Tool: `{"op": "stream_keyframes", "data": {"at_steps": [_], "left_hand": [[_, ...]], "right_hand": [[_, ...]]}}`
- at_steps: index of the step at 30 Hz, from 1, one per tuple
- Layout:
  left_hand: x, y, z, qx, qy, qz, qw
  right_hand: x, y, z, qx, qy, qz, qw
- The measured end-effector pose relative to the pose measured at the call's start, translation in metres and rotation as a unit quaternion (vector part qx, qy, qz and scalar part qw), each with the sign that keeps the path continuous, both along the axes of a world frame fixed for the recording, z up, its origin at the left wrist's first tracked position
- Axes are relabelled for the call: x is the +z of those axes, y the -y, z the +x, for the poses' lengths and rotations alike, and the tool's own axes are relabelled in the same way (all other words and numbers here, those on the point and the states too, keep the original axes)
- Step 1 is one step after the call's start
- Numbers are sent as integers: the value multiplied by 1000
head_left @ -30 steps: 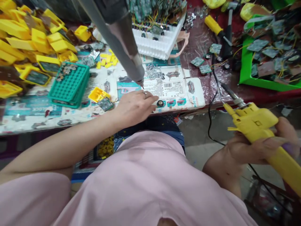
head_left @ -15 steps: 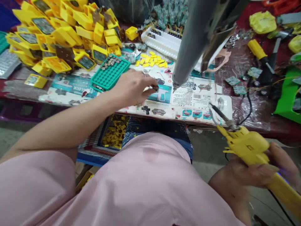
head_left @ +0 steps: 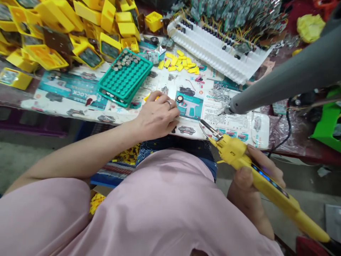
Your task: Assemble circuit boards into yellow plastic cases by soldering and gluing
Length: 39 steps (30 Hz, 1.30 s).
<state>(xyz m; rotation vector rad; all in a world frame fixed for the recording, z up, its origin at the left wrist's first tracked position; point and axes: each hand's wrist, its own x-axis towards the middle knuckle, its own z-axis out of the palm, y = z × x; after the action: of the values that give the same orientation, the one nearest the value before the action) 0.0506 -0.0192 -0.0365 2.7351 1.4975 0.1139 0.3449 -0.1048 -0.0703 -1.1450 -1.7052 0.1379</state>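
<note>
My left hand (head_left: 160,115) rests low over the printed cardboard (head_left: 170,83), fingers curled round a yellow plastic piece (head_left: 146,97) that they mostly hide. Just beyond its fingertips lies a small round black part with a gold-coloured centre (head_left: 179,99). In my right hand (head_left: 252,177) is a yellow soldering iron (head_left: 274,193) with a lit strip on its handle. The dark tip and a thin curved metal tube point left, above the front edge of the cardboard. Left of centre stands a green tray (head_left: 119,80) with several small round metal discs in its upper part.
Small yellow pieces (head_left: 181,62) lie behind my left hand. A white ribbed holder (head_left: 210,49) carries wired parts at the back. A grey tube (head_left: 279,81) slants in from the upper right. Yellow housings (head_left: 87,53) are heaped at left; a green part (head_left: 327,117) lies far right.
The round black part, between my left fingertips before, now lies on the cardboard. My left hand has curled over a yellow piece. The soldering iron has moved left, nearer that hand.
</note>
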Motion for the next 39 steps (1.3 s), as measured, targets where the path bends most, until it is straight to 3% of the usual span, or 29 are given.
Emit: {"op": "stream_keyframes", "data": {"at_steps": [4,9,24,27,31,39], "left_hand": [[-16,-6,-11,36,52,48,997],[-25,-20,-22,50,82,104,990],[-28,-34,-22,35,123,47,991],[-31,-36,-23,26,112,54,992],[-34,-38,-24,6,115,72,991],[-38,-39,-25,-5,106,102,989]], "right_hand": [[1,-20,-18,49,-9,70,996],[4,-30,-36,11,28,74,997],[31,-46,-73,33,139,53,988],[33,-47,-76,41,148,44,987],[33,-52,-80,55,152,91,983],[34,-56,-83,76,181,62,979]]}}
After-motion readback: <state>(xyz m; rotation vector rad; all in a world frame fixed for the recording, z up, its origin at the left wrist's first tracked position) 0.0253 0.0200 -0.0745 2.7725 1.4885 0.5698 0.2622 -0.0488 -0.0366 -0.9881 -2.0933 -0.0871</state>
